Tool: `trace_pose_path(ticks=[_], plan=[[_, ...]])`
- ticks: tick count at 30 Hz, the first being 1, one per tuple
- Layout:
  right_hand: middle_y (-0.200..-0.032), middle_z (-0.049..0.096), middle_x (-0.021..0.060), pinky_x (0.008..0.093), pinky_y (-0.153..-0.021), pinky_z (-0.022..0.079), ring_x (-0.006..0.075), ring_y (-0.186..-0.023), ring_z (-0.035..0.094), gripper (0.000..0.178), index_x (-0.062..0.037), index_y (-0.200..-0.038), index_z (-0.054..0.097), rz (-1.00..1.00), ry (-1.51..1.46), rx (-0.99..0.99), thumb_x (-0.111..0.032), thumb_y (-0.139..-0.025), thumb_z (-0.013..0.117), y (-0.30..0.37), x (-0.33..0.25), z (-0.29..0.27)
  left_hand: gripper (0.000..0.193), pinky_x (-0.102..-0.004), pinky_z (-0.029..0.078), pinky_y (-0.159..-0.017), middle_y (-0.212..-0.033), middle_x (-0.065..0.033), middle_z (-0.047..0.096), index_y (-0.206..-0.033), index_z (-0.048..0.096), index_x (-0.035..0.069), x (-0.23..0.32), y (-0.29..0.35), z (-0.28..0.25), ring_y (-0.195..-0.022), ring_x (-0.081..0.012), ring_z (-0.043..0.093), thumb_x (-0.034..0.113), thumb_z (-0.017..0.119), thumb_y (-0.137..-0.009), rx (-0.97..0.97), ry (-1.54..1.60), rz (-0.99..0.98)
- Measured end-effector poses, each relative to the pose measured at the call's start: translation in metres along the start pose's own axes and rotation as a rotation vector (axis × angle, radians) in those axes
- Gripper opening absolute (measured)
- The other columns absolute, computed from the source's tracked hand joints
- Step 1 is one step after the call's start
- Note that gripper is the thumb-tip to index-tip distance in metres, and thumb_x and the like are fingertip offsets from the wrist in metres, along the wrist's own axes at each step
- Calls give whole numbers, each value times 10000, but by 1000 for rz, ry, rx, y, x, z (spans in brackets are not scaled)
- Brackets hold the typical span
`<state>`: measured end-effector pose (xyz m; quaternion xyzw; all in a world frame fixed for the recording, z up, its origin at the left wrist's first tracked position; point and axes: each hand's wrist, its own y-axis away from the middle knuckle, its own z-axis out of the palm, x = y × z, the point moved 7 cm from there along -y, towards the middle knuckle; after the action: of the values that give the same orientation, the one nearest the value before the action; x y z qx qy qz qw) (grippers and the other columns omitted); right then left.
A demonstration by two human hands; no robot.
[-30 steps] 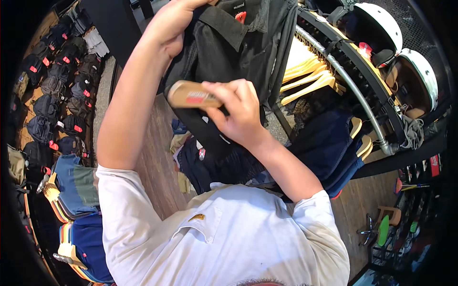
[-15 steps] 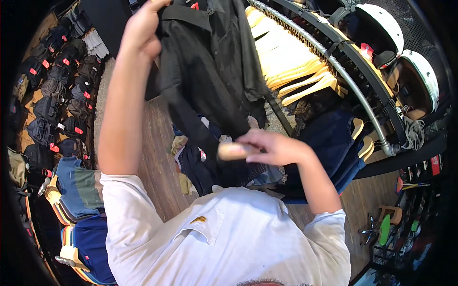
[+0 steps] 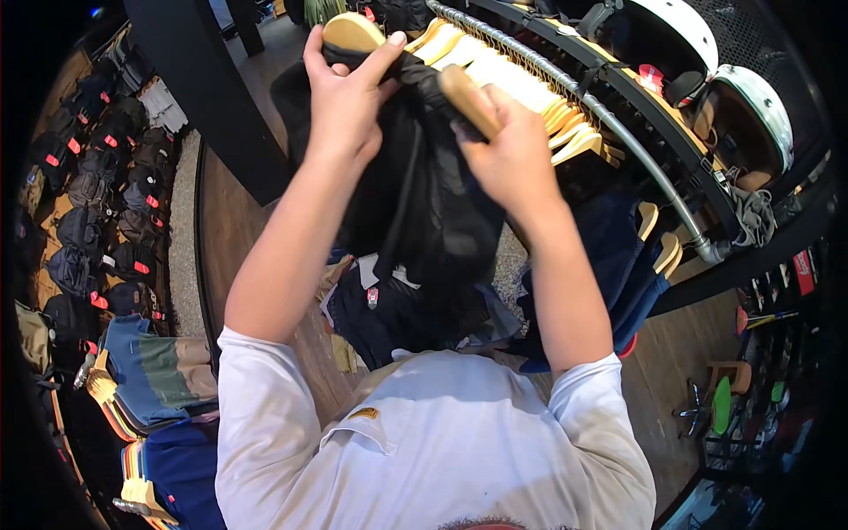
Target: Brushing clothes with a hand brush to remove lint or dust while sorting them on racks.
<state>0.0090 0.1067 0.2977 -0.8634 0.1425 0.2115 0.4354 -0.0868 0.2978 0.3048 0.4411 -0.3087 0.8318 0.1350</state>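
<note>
A black long-sleeved shirt (image 3: 415,185) hangs bunched in front of me at chest height. My left hand (image 3: 349,102) is closed on its upper edge, where the rounded end of a pale wooden piece, apparently a hanger shoulder (image 3: 352,32), sticks out beside the fingers. My right hand (image 3: 517,155) grips a wooden hanger (image 3: 471,102) by one arm, against the shirt's right side. The cloth hides the middle, so I cannot tell whether both wooden ends belong to one hanger. Below the shirt lies a pile of dark folded clothes (image 3: 380,309).
A curved metal rail (image 3: 609,119) with several wooden hangers and pale clothes runs along the right. White helmets (image 3: 751,110) sit on the shelf above it. Navy garments (image 3: 609,238) hang below. At left are a black pillar (image 3: 199,79), rows of caps (image 3: 97,194) and more hung clothes (image 3: 172,371).
The right hand has come up with the hanger from low by the clothes pile to the shirt's top. The shirt, held spread and long before, is now bunched, and the left hand has shifted right.
</note>
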Motion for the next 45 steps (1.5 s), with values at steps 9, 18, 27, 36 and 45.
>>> trace_pose_path(ticks=[9,18,27,36,45], plan=[[-1113,724,-10,301,-987,518,98,-1028,636,487,17,-1266,707,36,-428,-230,-114,-853,928,-34,47,-61,488,-282,524,-1008,-1075,26,736,-1404,708,14,85,-7,-37,-1068,-71,662,283,833,-1017,-417,-1193,781],[-945,660,60,370,-798,532,167,-844,608,485,0,-1233,540,114,-268,572,-429,-1085,709,-7,43,-56,493,-264,542,-1003,-1248,-55,789,-1337,745,-12,35,1,-16,-1108,-111,718,381,783,-1041,-519,-508,-280],[-1132,756,87,425,-846,645,265,-976,774,432,-141,-1400,650,-621,107,-584,-393,-1052,697,98,-50,111,443,-280,534,-1068,-1339,-85,773,-1388,733,11,34,6,17,-1167,-140,726,331,712,-1082,-545,-366,-338],[-871,642,6,330,-677,570,169,-794,682,333,-284,-1309,764,-860,192,-336,-345,-987,705,131,-71,127,437,-296,514,-1097,-1329,-72,775,-1382,744,24,45,-11,25,-1201,-149,705,333,727,-1073,-461,-257,-295],[-965,687,2,368,-683,576,198,-790,674,331,-209,-1255,748,-627,162,-96,-180,-925,753,99,-83,99,366,-386,594,-1007,-1271,-156,785,-1324,733,-36,66,13,56,-1120,-250,743,244,688,-1092,-470,-73,-483]])
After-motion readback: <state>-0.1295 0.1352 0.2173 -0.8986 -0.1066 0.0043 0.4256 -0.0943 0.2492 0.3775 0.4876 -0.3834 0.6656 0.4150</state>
